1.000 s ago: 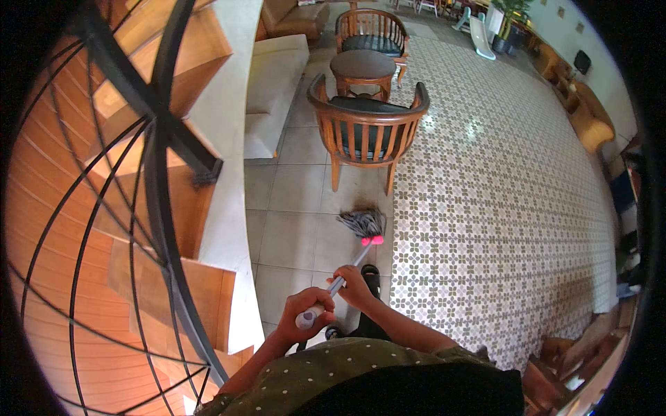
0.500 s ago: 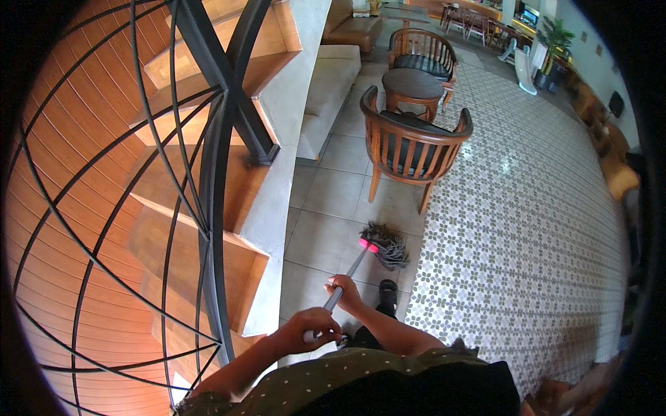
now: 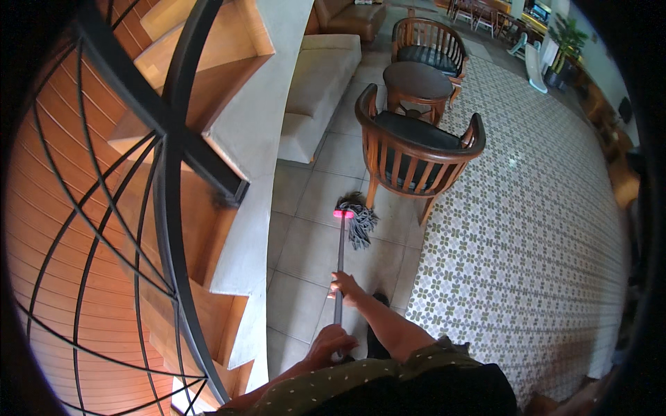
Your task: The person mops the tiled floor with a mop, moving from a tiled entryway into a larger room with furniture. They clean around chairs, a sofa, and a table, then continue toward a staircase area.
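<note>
A string mop with grey strands (image 3: pixel 360 223) and a pink head clamp rests on the grey tiles ahead of me. Its grey pole (image 3: pixel 340 253) runs back toward my body. Partway down the pole, my right hand (image 3: pixel 345 288) is closed around it. Nearer to me, my left hand (image 3: pixel 329 344) grips the pole's upper end, close to my dotted top. The mop strands lie just beside a front leg of the wooden armchair (image 3: pixel 418 149). Part of my left fingers is hidden behind the hand.
A wooden staircase with a white side wall (image 3: pixel 243 125) and black metal railing (image 3: pixel 168 201) stands on the left. Past the mop are a beige sofa (image 3: pixel 316 90), a round wooden table (image 3: pixel 417 82) and a second armchair (image 3: pixel 429 47). Patterned tiles (image 3: pixel 513 229) cover the right.
The mop head has moved forward and to the left across the tiles, its pole now pointing nearly straight ahead. The view has shifted, bringing the near armchair closer.
</note>
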A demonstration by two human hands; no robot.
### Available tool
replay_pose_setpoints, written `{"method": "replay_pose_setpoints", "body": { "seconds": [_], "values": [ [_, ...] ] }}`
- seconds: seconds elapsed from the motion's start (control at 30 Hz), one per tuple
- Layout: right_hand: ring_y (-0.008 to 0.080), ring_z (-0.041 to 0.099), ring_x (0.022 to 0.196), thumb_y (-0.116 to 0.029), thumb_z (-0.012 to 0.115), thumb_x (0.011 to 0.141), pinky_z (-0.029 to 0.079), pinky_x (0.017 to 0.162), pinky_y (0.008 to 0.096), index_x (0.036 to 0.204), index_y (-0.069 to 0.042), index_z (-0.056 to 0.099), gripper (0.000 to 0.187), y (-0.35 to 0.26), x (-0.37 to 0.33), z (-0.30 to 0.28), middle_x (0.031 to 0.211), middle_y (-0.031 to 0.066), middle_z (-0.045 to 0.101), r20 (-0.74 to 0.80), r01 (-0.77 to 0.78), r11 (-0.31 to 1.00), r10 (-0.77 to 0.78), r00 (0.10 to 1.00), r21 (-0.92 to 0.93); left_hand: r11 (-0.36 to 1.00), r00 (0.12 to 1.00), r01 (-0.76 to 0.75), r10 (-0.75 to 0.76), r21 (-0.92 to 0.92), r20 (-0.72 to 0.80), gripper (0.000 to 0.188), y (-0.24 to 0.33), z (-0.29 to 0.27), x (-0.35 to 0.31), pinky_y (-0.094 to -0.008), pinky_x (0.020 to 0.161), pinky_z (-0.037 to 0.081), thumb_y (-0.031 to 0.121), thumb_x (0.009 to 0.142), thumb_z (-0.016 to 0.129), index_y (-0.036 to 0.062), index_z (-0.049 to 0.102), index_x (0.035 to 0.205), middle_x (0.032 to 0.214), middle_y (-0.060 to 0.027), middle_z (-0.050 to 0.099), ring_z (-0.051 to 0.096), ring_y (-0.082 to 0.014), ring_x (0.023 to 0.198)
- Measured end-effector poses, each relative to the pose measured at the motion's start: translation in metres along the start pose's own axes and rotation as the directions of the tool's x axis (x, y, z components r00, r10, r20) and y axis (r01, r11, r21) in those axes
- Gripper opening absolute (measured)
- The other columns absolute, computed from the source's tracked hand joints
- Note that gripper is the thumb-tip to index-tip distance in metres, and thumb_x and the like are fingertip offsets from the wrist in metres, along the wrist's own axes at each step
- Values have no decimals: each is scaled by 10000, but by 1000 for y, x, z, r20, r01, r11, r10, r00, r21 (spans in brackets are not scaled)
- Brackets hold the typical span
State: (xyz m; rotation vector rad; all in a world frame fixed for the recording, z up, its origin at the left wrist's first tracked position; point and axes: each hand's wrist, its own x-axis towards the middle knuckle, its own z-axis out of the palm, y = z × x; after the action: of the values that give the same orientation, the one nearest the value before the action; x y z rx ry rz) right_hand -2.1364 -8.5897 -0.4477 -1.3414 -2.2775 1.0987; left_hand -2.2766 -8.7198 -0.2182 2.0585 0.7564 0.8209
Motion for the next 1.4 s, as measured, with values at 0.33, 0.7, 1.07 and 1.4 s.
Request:
{"method": "replay_pose_setpoints", "body": {
  "seconds": [0.33,0.7,1.07,1.4],
  "values": [
    [384,319,1437,-199,711,835,342,1092,634,1495,-303,345,762,54,71,-107,1580,153,295,-47,-86,995,84,995,-43,986,992,98,-86,135,-93,228,-183,-7,151,-425,896,494,125,789,780,72,622,945,1032,-110,621,608,-331,1029],
    [323,149,1510,-200,742,831,249,1141,661,1430,-291,444,675,-69,13,-46,1640,96,135,239,-208,973,227,944,-101,977,985,172,-169,130,-37,276,-18,-38,-7,-412,847,511,193,766,822,65,585,825,884,-99,614,625,-311,951],
    [360,658,792,-408,822,673,480,669,511,804,-112,640,371,-202,-38,101,787,117,669,138,285,940,-313,940,186,939,873,343,-315,10,-373,54,154,-125,-158,-351,719,523,57,835,710,27,666,834,809,-119,683,675,-247,756],
    [366,683,869,-400,791,668,537,750,471,987,-103,716,442,-184,-88,110,885,146,708,263,109,992,-88,961,-65,918,867,297,-375,-263,-329,119,142,-79,-212,-380,879,503,132,909,667,15,647,906,973,-142,688,661,-251,995]
  ]
}}
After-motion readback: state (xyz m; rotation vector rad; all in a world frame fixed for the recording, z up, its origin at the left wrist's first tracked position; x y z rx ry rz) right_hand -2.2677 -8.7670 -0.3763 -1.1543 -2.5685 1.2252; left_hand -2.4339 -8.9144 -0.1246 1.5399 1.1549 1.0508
